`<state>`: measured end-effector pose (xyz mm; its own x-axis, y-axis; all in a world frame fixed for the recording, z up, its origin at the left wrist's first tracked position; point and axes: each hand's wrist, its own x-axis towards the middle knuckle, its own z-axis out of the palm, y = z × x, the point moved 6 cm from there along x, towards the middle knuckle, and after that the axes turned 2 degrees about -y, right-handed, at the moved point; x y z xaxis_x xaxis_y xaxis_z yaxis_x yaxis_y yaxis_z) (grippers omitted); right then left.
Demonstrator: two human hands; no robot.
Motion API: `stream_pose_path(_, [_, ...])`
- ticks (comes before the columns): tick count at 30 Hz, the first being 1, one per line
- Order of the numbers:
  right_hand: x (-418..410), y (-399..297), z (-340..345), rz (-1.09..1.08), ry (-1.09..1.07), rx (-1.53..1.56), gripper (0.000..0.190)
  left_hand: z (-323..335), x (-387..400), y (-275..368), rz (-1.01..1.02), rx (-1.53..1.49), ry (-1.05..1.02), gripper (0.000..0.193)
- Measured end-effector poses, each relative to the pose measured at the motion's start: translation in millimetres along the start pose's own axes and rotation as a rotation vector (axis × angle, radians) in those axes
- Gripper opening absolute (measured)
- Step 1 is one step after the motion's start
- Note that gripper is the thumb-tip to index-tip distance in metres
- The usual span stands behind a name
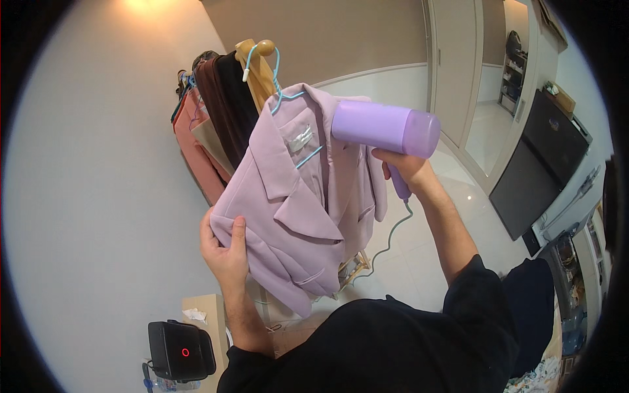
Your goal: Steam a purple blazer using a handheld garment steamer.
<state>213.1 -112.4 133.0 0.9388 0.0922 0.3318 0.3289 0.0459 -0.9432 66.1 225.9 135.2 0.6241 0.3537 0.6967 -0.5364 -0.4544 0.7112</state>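
Note:
A lilac blazer point(314, 196) hangs from a light-blue wire hanger point(276, 81) hooked over a knob of the wooden clothes rack point(255, 73). My left hand point(226, 248) grips the blazer's shoulder and upper sleeve, thumb on the front of the cloth. In my right hand point(405, 169) is a purple handheld garment steamer point(373, 125), held by its handle with the body level across the blazer's far lapel. Whether its head touches the cloth cannot be made out. A thin cord point(390, 240) runs down from the handle to the floor.
More clothes hang on the rack, among them a brown garment point(214, 98) and a coral one point(196, 147). A black box-shaped device point(179, 351) stands at lower left beside a pale wooden top point(199, 304). Mirrored wardrobe doors point(484, 118) and a black cabinet point(538, 162) line the right.

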Motion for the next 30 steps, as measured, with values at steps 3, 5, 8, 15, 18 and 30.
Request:
stream_pose_path(3, [-1.2, 23.9, -0.5, 0.004, -0.011, -0.051, 0.02, 1.1, 1.5, -1.3, -0.008, 0.022, -0.012, 0.039])
stream_pose_path(5, [-8.6, 45.7, -2.0, 0.047, 0.028, -0.057, 0.008, 0.4, 0.7, -0.8, -0.013, 0.011, -0.014, 0.039])
stream_pose_path(8, [-20.8, 94.0, -6.1, 0.043, 0.066, -0.016, 0.008, -1.7, 0.2, -0.6, -0.021, 0.011, -0.001, 0.04])
stream_pose_path(15, [-59.6, 174.6, -18.4, 0.161, 0.165, -0.009, 0.014, -1.5, 3.1, -2.5, -0.021, 0.044, -0.018, 0.039])
stream_pose_path(18, [-50.8, 157.6, -23.9, 0.07, 0.148, 0.01, 0.017, -3.2, 3.3, -2.4, -0.006, 0.059, -0.022, 0.039])
stream_pose_path(30, [-11.0, 109.1, -55.4, -0.046, 0.143, -0.091, 0.019, 0.1, 9.6, 1.1, -0.049, 0.062, -0.023, 0.039])
